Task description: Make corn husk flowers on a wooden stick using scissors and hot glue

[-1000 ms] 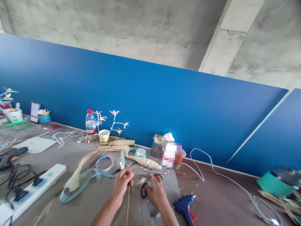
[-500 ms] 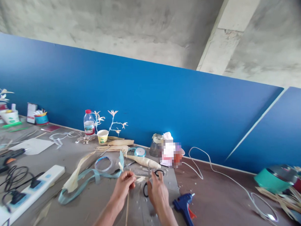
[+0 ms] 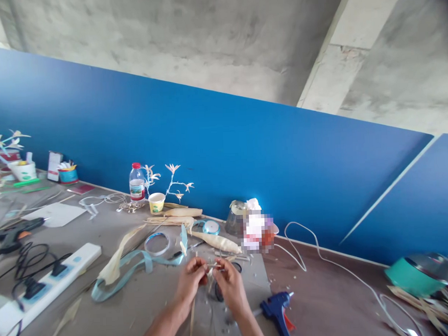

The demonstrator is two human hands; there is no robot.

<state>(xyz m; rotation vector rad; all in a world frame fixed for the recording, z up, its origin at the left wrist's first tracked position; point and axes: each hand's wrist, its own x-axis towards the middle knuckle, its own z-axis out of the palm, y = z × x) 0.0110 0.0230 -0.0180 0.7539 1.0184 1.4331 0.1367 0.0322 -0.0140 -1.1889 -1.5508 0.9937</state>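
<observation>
My left hand (image 3: 193,282) is closed in a pinch on a small pale husk strip (image 3: 211,266). My right hand (image 3: 230,285) pinches the other end of that strip, so the fingertips of both hands almost meet. Scissors with black handles (image 3: 218,292) lie on the table under and beside my right hand, partly hidden by it. Just beyond the hands rests a bundled dried corn husk (image 3: 217,241). To the left, a light blue ribbon (image 3: 119,277) curls around another dried husk (image 3: 112,267). A thin stick (image 3: 191,321) lies below my left hand.
A blue glue gun (image 3: 276,308) lies right of my hands. On the left are a white power strip (image 3: 66,279) and a black glue gun (image 3: 13,236). Along the blue partition stand a bottle (image 3: 137,185), a flower cup (image 3: 157,203) and a glass jar (image 3: 236,219). A white cable (image 3: 345,269) crosses the right side.
My right hand has moved off the scissors and left towards my left hand, and its fingers now pinch the husk strip too. The scissors stay on the table.
</observation>
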